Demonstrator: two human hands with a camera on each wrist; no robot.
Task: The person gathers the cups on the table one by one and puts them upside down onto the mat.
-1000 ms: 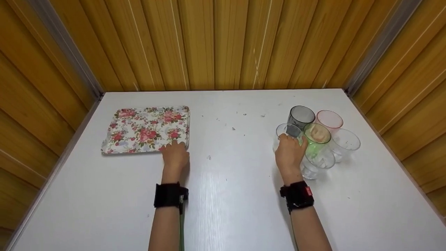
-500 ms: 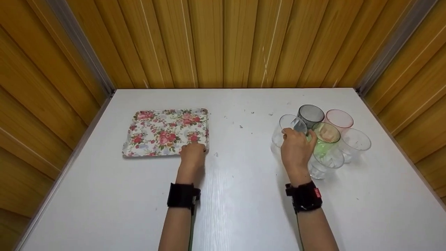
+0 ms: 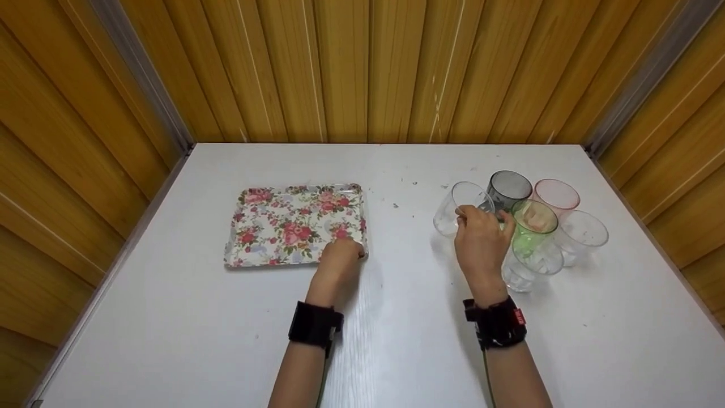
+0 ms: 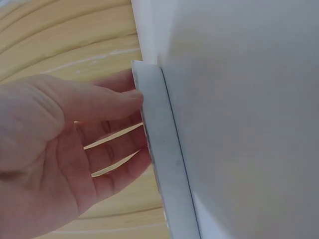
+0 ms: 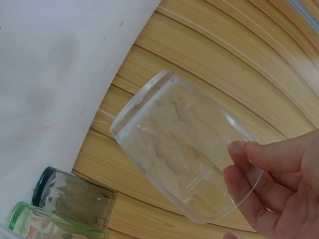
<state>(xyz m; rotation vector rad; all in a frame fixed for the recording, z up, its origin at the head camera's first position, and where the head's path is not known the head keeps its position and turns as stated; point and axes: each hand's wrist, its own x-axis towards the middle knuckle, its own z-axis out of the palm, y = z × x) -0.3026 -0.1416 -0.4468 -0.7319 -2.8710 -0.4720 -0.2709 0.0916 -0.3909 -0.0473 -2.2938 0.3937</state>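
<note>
Left grip (image 4: 67,142) pinching tray (image 4: 156,104), panelled wall (image 4: 65,32)

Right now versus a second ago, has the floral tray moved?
Yes: the floral tray has shifted right and nearer, away from the back-left corner of the table (head view).

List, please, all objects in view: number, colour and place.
Floral tray: 1, white with red flowers, left
Held glass: 1, clear, leftmost of six
Grey glass: 1, grey, right of held glass
Pink glass: 1, pink, right of grey
Green glass: 1, green, group's middle
Other glasses: 2, clear, group's right, front
Table: 1, white, underneath
Panelled walls: 3, brownish, back and sides
Corner posts: 2, grey, back corners
Wristbands: 2, black, one per wrist
Left hand: 1, bare, on tray's edge
Right hand: 1, bare, on held glass
</note>
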